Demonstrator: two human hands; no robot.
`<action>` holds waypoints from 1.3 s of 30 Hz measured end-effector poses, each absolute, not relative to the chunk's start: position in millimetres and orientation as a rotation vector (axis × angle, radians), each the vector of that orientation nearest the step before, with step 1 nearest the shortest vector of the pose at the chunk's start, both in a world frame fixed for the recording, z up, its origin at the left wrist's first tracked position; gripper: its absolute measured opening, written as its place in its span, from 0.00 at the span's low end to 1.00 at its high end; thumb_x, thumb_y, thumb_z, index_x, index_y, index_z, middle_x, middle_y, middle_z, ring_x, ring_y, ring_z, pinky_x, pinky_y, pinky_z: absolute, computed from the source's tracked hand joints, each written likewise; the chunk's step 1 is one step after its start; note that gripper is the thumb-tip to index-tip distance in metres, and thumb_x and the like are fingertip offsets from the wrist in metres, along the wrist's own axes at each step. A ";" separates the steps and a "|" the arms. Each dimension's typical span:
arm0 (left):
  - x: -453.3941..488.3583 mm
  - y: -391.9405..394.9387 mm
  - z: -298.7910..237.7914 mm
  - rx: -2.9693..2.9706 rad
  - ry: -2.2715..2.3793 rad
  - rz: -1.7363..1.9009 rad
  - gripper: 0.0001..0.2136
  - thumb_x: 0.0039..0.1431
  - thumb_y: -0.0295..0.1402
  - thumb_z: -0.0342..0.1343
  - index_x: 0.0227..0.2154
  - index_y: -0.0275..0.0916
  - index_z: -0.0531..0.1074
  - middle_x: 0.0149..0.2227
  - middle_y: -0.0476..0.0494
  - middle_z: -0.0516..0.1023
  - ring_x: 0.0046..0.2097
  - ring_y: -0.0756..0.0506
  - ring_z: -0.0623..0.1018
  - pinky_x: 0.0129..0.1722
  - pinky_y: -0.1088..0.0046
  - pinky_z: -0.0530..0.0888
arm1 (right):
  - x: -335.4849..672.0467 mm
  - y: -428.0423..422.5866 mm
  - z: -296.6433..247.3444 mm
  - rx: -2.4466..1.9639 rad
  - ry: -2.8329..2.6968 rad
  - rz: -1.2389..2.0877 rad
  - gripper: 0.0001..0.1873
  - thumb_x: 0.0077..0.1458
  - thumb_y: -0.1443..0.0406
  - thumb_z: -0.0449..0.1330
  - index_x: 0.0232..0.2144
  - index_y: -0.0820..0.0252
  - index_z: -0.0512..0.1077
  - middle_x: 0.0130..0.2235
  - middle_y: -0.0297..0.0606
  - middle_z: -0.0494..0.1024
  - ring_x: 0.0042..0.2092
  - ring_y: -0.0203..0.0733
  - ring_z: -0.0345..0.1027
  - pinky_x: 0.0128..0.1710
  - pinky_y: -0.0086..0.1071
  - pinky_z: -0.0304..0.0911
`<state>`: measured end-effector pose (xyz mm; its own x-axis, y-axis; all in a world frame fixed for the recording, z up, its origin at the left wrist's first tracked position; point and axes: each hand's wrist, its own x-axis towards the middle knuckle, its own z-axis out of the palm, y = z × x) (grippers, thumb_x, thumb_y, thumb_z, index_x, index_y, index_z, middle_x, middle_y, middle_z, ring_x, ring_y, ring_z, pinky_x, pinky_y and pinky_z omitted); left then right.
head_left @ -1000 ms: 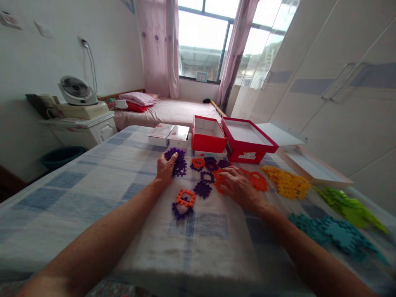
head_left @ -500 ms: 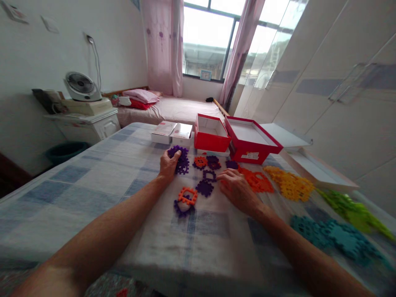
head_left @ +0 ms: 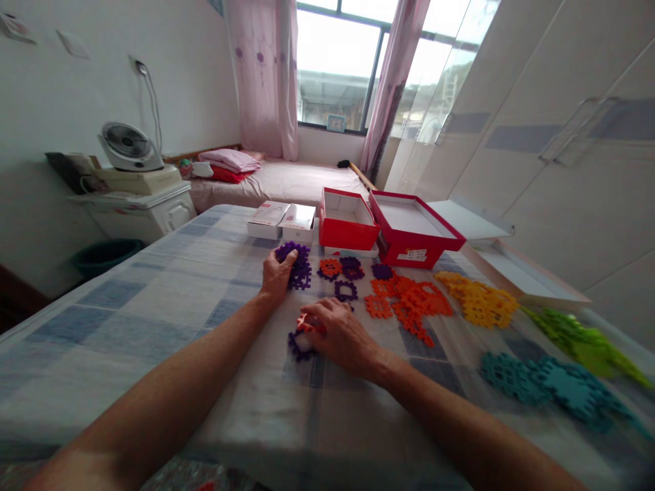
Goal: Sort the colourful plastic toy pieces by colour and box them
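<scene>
Grips purple pieces [head_left: 301, 266] in the left hand [head_left: 277, 271], likely keeping them stacked, and at four o'clock covers an orange piece [head_left: 301, 323] with the right hand [head_left: 340, 333], cannot tell if grasping.

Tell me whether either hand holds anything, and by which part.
The left hand grips purple pieces by their left edge, thumb on top. The right hand partly covers an orange piece; whether held, I can't tell.
</scene>
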<state>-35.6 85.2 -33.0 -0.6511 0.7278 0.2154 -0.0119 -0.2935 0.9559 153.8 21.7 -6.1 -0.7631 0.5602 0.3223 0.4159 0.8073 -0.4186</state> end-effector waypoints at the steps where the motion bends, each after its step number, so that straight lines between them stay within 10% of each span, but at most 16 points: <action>1: -35.8 85.2 -33.4 0.908 1.463 1.989 0.20 0.44 0.41 0.62 0.39 0.33 0.71 0.34 0.43 0.77 0.34 0.48 0.76 0.38 0.71 0.73 | 157.4 23.6 -5.3 -0.750 -2.526 0.476 0.18 0.51 0.72 0.57 0.46 0.59 0.68 0.43 0.38 0.75 0.46 0.40 0.65 0.47 0.35 0.58; 11: -36.0 85.8 -33.2 0.912 1.482 1.961 0.20 0.44 0.42 0.62 0.38 0.33 0.71 0.35 0.42 0.77 0.34 0.47 0.76 0.39 0.67 0.74 | 200.0 36.0 28.6 -0.886 -2.228 0.513 0.18 0.50 0.76 0.49 0.39 0.57 0.71 0.39 0.35 0.77 0.41 0.35 0.69 0.43 0.29 0.62; 19: -35.6 85.9 -31.0 0.924 1.546 1.958 0.20 0.43 0.41 0.62 0.37 0.34 0.72 0.35 0.42 0.77 0.36 0.45 0.76 0.41 0.67 0.73 | 295.4 101.8 31.6 -1.378 -2.073 -0.058 0.13 0.52 0.69 0.49 0.34 0.61 0.74 0.37 0.41 0.75 0.40 0.41 0.68 0.43 0.33 0.60; 39: -32.6 77.7 -24.5 0.918 1.484 1.917 0.20 0.44 0.42 0.62 0.38 0.34 0.71 0.33 0.44 0.77 0.33 0.47 0.76 0.36 0.70 0.73 | 231.4 153.3 12.3 -1.875 -2.233 -0.018 0.28 0.48 0.55 0.58 0.48 0.66 0.66 0.51 0.56 0.68 0.53 0.58 0.61 0.47 0.45 0.56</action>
